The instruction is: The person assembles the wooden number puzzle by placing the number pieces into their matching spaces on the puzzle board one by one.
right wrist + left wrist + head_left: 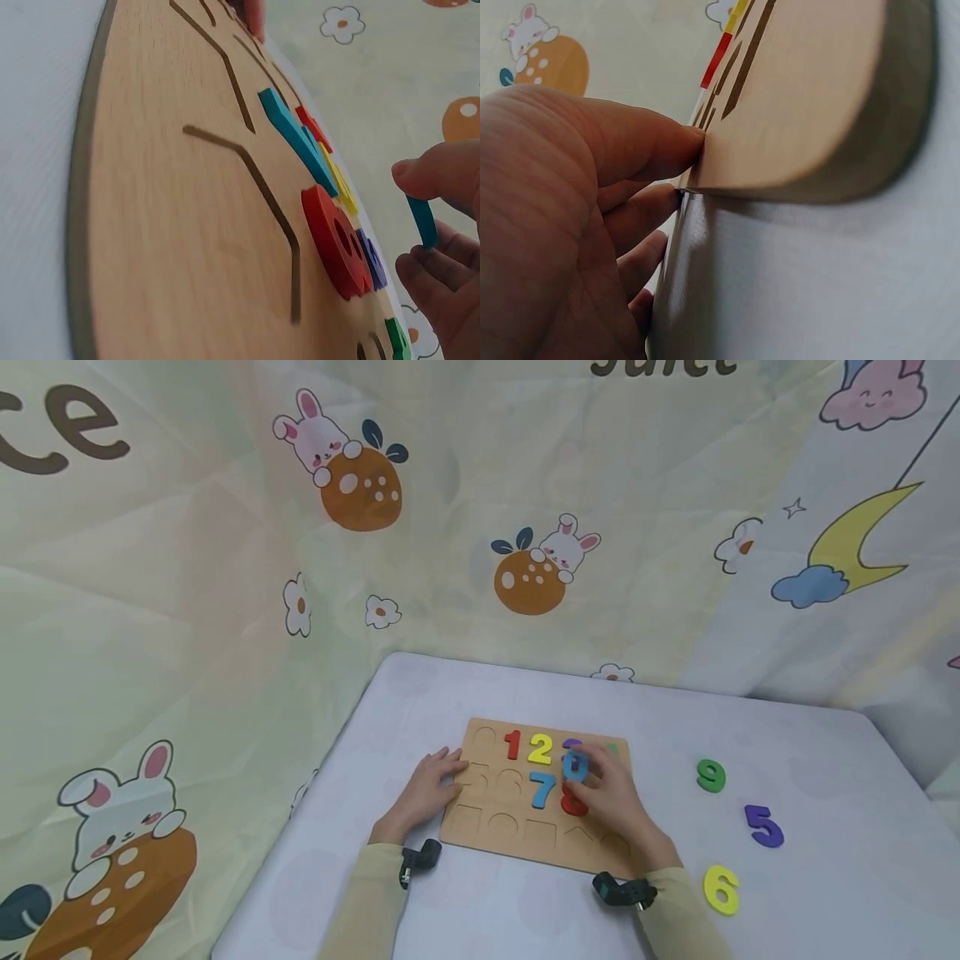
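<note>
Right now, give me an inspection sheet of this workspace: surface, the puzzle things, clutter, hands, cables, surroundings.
Surface: pale lilac table, smooth, covered by a cloth.
Job's things: wooden number puzzle board lying flat; red 1, yellow 2, blue 7 and red 8 seated in it; several slots bare.
Clutter: green 9, purple 5 and yellow 6 lie loose on the table beside the board.
Hands: left hand presses the board's left edge; right hand pinches a blue 0 above the board.
Cables: nothing seen.
Surroundings: cartoon rabbit curtain behind and around the table.
</note>
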`<state>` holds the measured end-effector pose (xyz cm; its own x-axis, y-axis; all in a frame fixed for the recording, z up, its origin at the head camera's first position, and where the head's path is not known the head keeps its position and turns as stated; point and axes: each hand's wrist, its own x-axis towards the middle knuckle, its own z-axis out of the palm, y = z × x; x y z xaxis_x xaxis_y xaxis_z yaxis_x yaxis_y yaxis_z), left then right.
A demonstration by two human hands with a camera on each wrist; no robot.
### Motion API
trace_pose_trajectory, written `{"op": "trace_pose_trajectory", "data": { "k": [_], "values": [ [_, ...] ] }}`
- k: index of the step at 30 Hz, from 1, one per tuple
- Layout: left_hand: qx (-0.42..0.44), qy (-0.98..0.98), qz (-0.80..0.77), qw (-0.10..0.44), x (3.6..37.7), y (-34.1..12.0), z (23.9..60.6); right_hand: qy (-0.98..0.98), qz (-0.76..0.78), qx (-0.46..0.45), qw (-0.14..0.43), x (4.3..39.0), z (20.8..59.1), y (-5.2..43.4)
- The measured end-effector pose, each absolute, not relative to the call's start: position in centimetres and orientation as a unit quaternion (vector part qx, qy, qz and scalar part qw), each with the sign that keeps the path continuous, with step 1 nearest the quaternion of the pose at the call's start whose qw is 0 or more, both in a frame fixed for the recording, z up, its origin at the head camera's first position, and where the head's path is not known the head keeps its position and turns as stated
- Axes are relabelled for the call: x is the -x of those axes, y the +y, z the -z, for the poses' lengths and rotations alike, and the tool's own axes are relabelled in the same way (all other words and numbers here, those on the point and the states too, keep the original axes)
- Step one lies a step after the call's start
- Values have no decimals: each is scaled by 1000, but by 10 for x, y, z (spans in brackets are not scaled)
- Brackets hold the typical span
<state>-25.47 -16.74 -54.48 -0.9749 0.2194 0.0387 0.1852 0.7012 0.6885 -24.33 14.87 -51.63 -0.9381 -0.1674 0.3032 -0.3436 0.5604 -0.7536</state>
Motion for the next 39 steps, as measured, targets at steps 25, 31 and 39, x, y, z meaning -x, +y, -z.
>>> {"op": "trace_pose_trajectory", "data": {
  "k": [25,31,39],
  "values": [
    [-141,932,-333,-3,251,-162,541,-900,-404,-156,59,281,520,90],
    [-145,933,-330,-1,252,-161,539,-901,-400,-159,52,287,519,74],
    [-138,934,-331,8,251,-164,540,-915,-370,-154,32,296,517,54]
  ]
}}
